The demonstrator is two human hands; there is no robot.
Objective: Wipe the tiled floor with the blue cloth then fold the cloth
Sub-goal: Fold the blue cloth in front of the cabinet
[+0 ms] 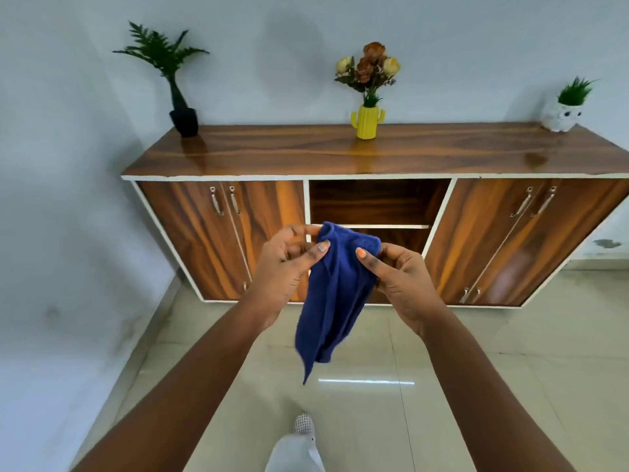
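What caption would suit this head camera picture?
Both hands, left and right, hold a dark blue terry cloth hanging above the glossy cream tiled floor.

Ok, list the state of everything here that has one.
blue cloth: held up, hanging bunched, unfolded
left hand: pinching cloth's top edge
right hand: pinching cloth's top edge
cabinet doors: shut
tiled floor: glossy, bare
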